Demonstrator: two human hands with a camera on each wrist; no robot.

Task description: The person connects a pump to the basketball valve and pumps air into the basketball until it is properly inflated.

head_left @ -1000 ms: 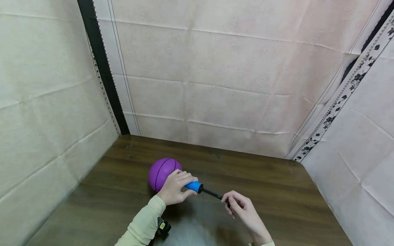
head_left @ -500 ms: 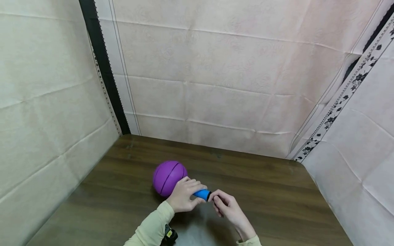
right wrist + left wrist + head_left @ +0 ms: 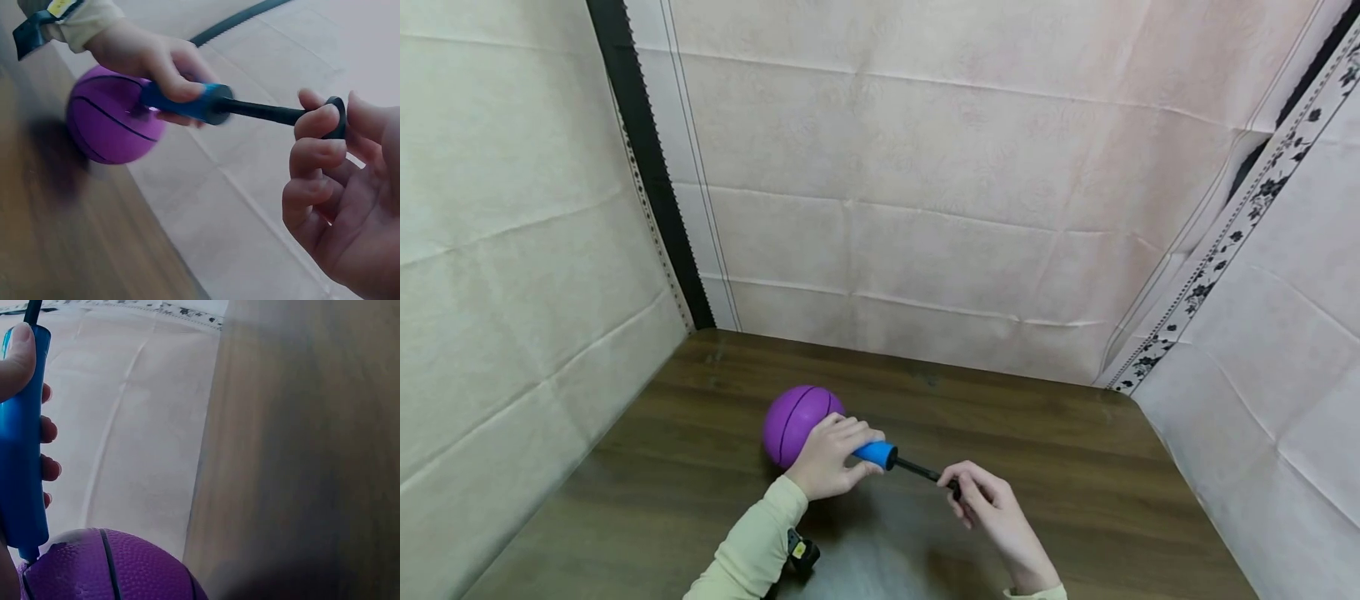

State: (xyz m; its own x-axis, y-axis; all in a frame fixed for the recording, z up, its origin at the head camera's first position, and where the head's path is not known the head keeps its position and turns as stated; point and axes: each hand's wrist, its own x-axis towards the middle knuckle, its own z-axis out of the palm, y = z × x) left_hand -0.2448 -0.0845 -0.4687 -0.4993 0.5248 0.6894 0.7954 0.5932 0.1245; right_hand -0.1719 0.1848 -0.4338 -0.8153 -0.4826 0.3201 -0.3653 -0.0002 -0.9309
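My left hand (image 3: 835, 457) grips the blue barrel of a hand pump (image 3: 22, 437), its thumb and fingers wrapped round it. The pump's thin end meets a purple ball (image 3: 797, 423) with black lines, which rests on the table. In the right wrist view the black rod (image 3: 262, 112) stands drawn out of the barrel. At its far end my right hand (image 3: 988, 508) pinches the black handle (image 3: 338, 117) between thumb and curled fingers. The left palm hides part of the barrel and of the ball in the head view.
A brown wood-grain table (image 3: 1075, 467) lies under the hands. Pale creased cloth (image 3: 925, 208) hangs behind it and on both sides. A small black device (image 3: 802, 550) is strapped at the left wrist.
Half a second ago the right hand had pushed the rod into the barrel; now it has pulled it out to the right again. The ball and left hand have shifted slightly left.
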